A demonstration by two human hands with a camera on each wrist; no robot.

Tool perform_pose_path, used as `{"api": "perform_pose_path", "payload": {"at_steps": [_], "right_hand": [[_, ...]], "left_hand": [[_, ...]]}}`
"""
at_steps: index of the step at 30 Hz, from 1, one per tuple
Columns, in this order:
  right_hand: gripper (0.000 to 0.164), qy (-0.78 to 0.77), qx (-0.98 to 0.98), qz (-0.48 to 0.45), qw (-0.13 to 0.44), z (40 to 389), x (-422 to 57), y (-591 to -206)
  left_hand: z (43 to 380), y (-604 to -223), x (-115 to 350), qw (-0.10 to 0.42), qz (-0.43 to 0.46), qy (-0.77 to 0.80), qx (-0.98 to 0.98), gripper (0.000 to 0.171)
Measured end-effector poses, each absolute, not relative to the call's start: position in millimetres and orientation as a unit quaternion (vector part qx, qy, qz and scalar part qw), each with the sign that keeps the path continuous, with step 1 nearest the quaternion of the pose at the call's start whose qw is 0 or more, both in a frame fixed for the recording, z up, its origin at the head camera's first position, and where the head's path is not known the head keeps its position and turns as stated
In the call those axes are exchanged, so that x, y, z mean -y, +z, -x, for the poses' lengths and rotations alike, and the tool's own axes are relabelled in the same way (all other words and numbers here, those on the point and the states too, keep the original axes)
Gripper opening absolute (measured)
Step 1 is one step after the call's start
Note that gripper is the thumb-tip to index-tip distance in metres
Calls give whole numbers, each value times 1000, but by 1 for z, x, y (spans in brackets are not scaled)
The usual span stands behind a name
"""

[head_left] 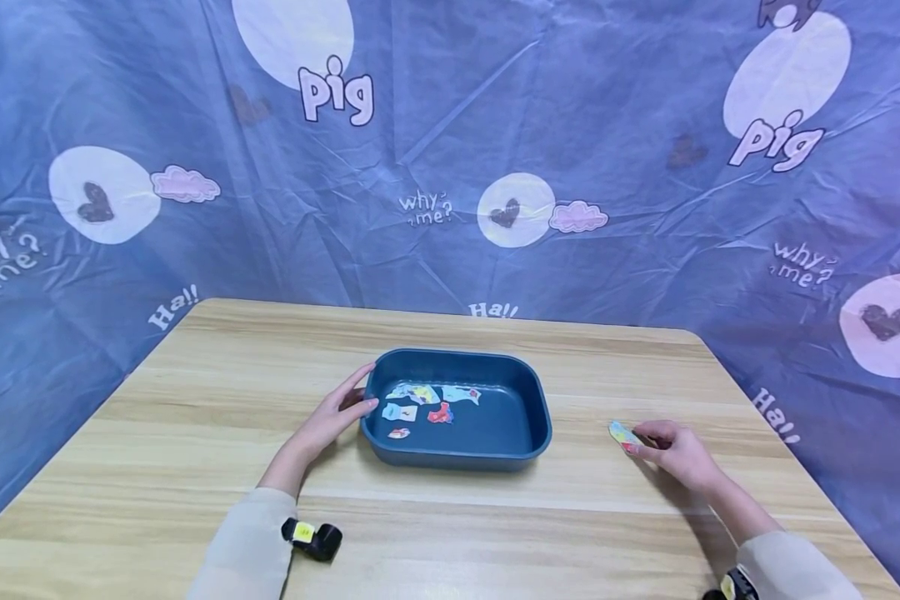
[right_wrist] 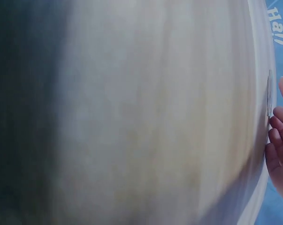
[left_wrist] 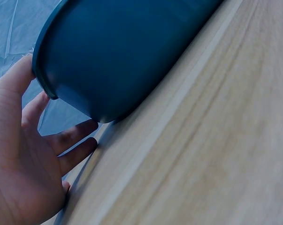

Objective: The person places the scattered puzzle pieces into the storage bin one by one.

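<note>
A dark blue rectangular tub [head_left: 457, 457] with rounded corners stands on the table. At its left end my left hand [head_left: 332, 417] rests, thumb and index finger touching the rim from outside. The left wrist view shows the hand [left_wrist: 28, 154] with fingers spread along the tub's outer wall [left_wrist: 118, 56]. To the right of the tub, my right hand [head_left: 678, 454] pinches a thin, colourful, irregular paper piece [head_left: 621, 434] close over the table. In the right wrist view this piece [right_wrist: 270, 93] appears edge-on beside the fingertips [right_wrist: 272, 150].
Several similar paper pieces, among them a red one [head_left: 441, 413] and a pale blue one [head_left: 399, 412], lie in the tub's left half. The light wooden table [head_left: 450, 533] ends against a blue printed curtain [head_left: 450, 125]. Both wrists wear black cameras, the left one [head_left: 318, 540] beside the sleeve.
</note>
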State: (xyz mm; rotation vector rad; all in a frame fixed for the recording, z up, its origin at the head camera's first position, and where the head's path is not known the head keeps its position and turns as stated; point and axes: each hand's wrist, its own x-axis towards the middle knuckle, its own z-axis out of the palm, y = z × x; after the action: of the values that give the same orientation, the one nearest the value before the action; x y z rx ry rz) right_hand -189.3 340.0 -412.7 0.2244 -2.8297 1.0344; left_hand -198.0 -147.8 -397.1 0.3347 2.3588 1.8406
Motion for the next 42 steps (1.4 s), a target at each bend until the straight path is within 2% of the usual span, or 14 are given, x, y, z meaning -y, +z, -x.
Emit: {"api": "perform_pose_path", "payload": {"at_steps": [10, 18, 42], "right_hand": [[41, 321, 937, -99, 101, 188, -343, -422], [36, 312, 932, -112, 147, 187, -340, -425], [34, 300, 936, -97, 156, 188, -339, -424]], "left_hand": [[198, -397, 147, 63, -112, 611, -781, 57], [197, -396, 148, 59, -115, 607, -784, 57], [196, -395, 148, 66, -110, 605, -786, 57]]}}
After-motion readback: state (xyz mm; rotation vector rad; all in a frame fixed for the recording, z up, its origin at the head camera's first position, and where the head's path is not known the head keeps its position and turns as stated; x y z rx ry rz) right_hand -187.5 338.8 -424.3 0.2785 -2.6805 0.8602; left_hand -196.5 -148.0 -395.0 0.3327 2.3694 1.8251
